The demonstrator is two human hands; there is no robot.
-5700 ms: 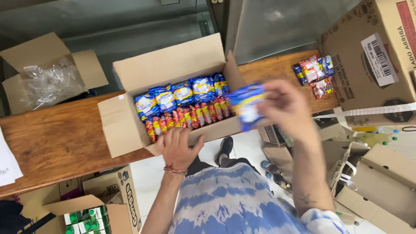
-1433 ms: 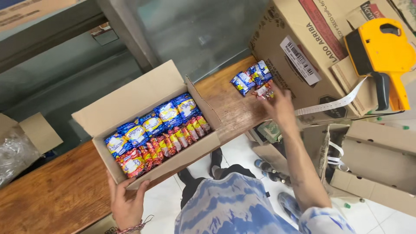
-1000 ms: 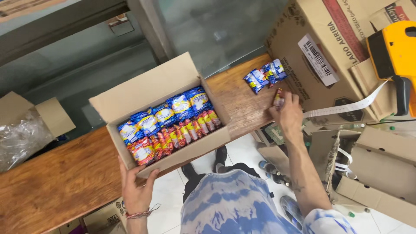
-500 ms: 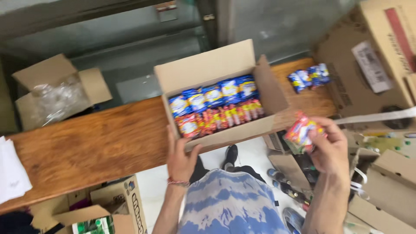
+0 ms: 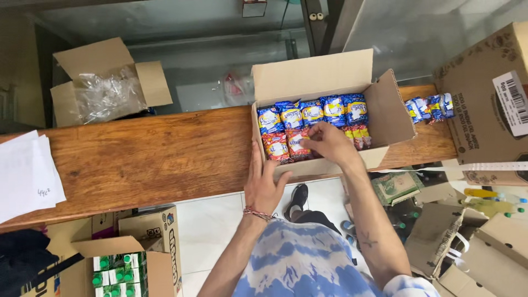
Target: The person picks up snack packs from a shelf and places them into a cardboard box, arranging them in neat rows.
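Your right hand (image 5: 330, 144) is down inside the open cardboard box (image 5: 385, 104) on the counter (image 5: 154, 159), fingers curled loosely over the red snack packets (image 5: 278, 147) in the front row. I can't tell if you've actually got one pinched or you're just pressing it into place. Your left hand (image 5: 265, 184) is flat and spread against the box's near-left corner, bracing it, not gripping anything.

Those packets look like light, puffy foil bags: soft, crinkly, probably a bit slick, and whatever's inside would likely crush if you squeeze hard. I'd say take them by the sealed top edge or lightly across the sides, not in the middle.

What's in what:
- The box holds a back row of blue packets (image 5: 313, 111) standing side by side, with the red ones in front; the front row looks nearly full.
- A few more blue packets sit loose (image 5: 429, 107) on the counter well to the right, beside a big brown carton (image 5: 484, 93).
- Past the counter on the left, another open box holds crumpled clear plastic (image 5: 107, 93).
- Down on the floor, a box of green-capped cartons (image 5: 113, 269).
- White paper sheets (image 5: 27, 176) lie on the counter's left end.
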